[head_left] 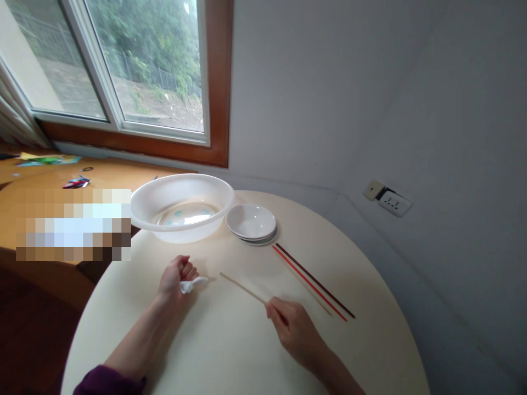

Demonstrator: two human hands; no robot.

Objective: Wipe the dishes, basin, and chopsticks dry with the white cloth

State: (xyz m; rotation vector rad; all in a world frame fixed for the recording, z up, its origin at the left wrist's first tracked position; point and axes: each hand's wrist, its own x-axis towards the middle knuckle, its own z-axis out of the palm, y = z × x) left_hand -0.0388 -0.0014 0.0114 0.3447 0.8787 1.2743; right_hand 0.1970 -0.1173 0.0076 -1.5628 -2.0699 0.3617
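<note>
Stick (pixel 242 288) in right hand (pixel 293 328), probably tissue (pixel 191 284) in left hand (pixel 175 278)

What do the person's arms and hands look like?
A dark purple sleeve shows on the left arm; none shows on the right arm. The left hand and right hand wear no gloves, and no watch shows.

The left hand (pixel 176 278) and right hand (pixel 295 327) are curled, apart.
</note>
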